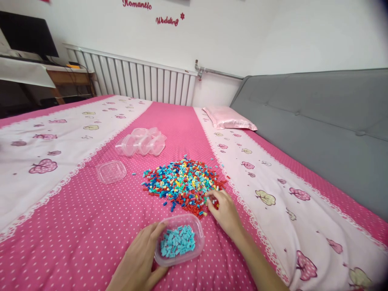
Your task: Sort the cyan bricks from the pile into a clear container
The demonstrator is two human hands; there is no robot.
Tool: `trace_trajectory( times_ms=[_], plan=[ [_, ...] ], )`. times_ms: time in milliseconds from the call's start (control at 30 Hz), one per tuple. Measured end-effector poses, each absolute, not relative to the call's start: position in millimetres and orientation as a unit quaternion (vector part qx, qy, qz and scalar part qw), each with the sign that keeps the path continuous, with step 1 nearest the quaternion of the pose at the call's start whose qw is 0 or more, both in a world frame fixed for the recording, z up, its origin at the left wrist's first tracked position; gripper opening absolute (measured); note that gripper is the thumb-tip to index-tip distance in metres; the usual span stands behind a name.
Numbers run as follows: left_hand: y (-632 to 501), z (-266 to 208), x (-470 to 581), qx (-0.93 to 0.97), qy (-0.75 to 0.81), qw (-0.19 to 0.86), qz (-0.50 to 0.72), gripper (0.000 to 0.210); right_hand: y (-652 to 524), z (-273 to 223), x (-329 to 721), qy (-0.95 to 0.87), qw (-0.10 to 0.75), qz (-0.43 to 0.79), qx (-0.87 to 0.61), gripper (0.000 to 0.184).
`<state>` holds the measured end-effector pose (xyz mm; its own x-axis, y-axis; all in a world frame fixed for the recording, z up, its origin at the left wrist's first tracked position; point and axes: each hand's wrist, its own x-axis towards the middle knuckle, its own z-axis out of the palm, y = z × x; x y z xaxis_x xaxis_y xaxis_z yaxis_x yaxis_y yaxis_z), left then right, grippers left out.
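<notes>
Held the thumb and forefinger of the right hand (223, 209) bent toward each other at the near right edge of the pile of small toy bricks (184, 181); could not confirm a brick between the fingers. Spanned the left side of the clear plastic tub (199, 240) with the left hand (142, 247), fingers over the rim and thumb along the near wall. Found turquoise bricks (178, 241) loose inside this tub, with the multicoloured pile just beyond on the polka-dot bedspread (91, 226).

Judged each brick light, stiff, smooth and hard to damage; best taken across two opposite sides. Judged the tub light and thin-walled, likely to flex; best steadied by the rim, without hard squeezing. Expected some give from the soft bedding, hence a risk of tipping.

Noted close packing and intermixed colours as the chief obstruction. Observed a flat clear plastic lid (111, 172) left of the pile and clear plastic containers (141, 142) farther back, both outside the path between pile and tub. Noted a pink pillow (230, 117) beyond, near the grey headboard (309, 117).
</notes>
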<state>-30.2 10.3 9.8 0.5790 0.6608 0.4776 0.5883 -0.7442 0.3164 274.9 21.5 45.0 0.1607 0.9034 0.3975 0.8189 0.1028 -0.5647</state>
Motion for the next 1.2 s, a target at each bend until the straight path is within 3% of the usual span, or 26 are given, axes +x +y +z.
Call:
trace_trajectory(
  times_ms=[233,367,600,1200],
  plan=[
    [5.2,19.5,-26.1,0.886,0.354,0.084,0.288,0.068,0.0,78.8,243.1,-0.662,0.432,0.118,-0.602,0.012],
    [3.5,23.2,-23.6,0.886,0.352,0.087,0.290,0.068,-19.4,92.0,198.2,-0.739,0.359,0.189,-0.538,0.019],
    [3.0,25.2,-22.2,0.887,0.346,0.109,0.285,0.068,-16.3,70.0,169.0,-0.755,0.217,0.071,-0.615,0.024],
    [2.0,26.8,-21.5,0.890,0.347,0.102,0.278,0.070,-16.5,79.8,176.0,-0.736,0.188,0.126,-0.638,0.028]
  ],
)
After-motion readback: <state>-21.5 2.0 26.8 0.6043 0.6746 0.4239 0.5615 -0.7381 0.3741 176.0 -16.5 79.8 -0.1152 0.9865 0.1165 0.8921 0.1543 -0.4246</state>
